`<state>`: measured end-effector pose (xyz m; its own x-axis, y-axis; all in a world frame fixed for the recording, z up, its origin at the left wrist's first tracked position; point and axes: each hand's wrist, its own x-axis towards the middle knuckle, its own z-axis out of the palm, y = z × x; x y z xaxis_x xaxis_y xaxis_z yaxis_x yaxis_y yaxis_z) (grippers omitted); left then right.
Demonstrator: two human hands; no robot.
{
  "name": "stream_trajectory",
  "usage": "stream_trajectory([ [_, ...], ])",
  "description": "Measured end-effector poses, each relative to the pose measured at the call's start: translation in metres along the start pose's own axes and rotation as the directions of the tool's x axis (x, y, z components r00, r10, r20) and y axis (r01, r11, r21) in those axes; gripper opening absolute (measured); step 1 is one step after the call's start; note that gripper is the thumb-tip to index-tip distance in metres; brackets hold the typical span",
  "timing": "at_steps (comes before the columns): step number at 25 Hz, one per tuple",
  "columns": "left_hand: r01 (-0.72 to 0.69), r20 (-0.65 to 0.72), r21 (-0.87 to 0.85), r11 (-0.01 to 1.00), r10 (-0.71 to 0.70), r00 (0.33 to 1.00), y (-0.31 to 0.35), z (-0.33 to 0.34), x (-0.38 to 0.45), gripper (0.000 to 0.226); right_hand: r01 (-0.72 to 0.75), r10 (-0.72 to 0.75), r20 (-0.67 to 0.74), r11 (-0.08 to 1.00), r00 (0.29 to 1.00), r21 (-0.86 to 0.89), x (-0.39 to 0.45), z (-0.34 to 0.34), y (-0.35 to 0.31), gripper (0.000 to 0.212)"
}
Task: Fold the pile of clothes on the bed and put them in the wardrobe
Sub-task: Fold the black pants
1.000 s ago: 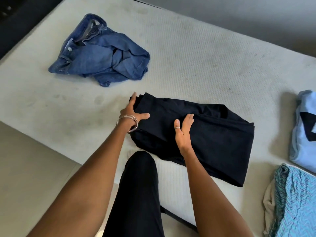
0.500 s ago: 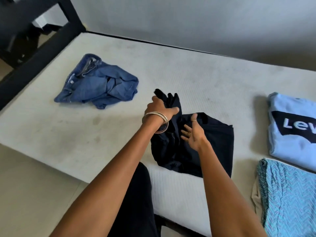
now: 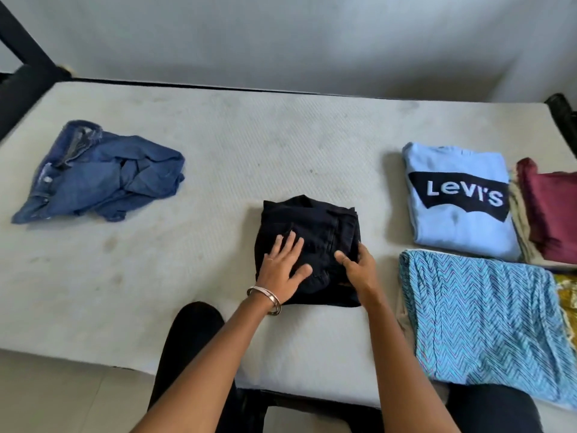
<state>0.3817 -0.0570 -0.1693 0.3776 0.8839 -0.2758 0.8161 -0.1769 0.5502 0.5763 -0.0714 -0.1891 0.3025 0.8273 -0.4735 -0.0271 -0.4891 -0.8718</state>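
At the centre of the frame, the folded black garment (image 3: 307, 245) lies on the mattress (image 3: 249, 145); the left hand (image 3: 281, 267) presses flat, fingers spread, while the right hand (image 3: 359, 267) grips its right edge.

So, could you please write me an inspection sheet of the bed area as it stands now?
Surface: bare grey mattress, faintly stained.
Job's things: black garment folded into a compact square; blue jeans crumpled, unfolded, at left; folded light blue Levi's top, zigzag blue cloth and maroon cloth at right.
Clutter: nothing seen.
Hands: left hand flat on the black garment; right hand grips its right edge.
Cables: nothing seen.
Surroundings: grey wall, black bed frame, tiled floor.
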Motion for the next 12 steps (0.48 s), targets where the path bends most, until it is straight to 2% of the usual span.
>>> stream_trajectory([
  [2, -0.088, 0.098, 0.286, 0.954, 0.063, 0.993, -0.009, 0.018, -0.008, 0.086, 0.083, -0.119, -0.128, 0.963, 0.985, -0.257, 0.004, 0.004, 0.007, 0.031],
  [3, -0.1, 0.075, 0.391, 0.915, 0.077, 0.994, -0.01, 0.028, -0.012, 0.089, 0.077, -0.135, -0.173, 0.948, 0.976, -0.308, 0.006, 0.007, 0.009, 0.026],
  [5, -0.015, -0.035, 0.487, 0.873, 0.036, 0.999, -0.001, 0.046, -0.018, 0.087, 0.079, -0.169, -0.238, 0.935, 0.956, -0.345, 0.008, 0.012, 0.007, 0.023],
  [6, 0.038, -0.057, 0.489, 0.872, -0.011, 0.998, 0.006, 0.054, -0.018, 0.086, 0.089, -0.202, -0.275, 0.924, 0.94, -0.372, 0.008, 0.015, 0.004, 0.025],
  [8, 0.093, 0.014, 0.487, 0.868, -0.114, 0.993, 0.015, 0.067, -0.015, 0.089, 0.094, -0.266, -0.32, 0.88, 0.909, -0.466, 0.006, 0.012, 0.002, 0.033],
  [10, 0.046, 0.12, 0.503, 0.863, -0.123, 0.985, 0.01, 0.075, -0.004, 0.097, -0.021, -0.211, -0.347, 0.829, 0.914, -0.559, 0.001, 0.009, 0.004, 0.046],
  [11, 0.02, 0.189, 0.438, 0.899, -0.114, 0.975, 0.007, 0.068, 0.002, 0.102, -0.064, -0.191, -0.331, 0.777, 0.924, -0.627, -0.003, 0.009, 0.005, 0.056],
  [12, 0.028, 0.253, 0.286, 0.958, -0.104, 0.962, 0.003, 0.057, 0.009, 0.105, -0.047, -0.231, -0.291, 0.704, 0.928, -0.708, -0.008, 0.012, 0.002, 0.063],
])
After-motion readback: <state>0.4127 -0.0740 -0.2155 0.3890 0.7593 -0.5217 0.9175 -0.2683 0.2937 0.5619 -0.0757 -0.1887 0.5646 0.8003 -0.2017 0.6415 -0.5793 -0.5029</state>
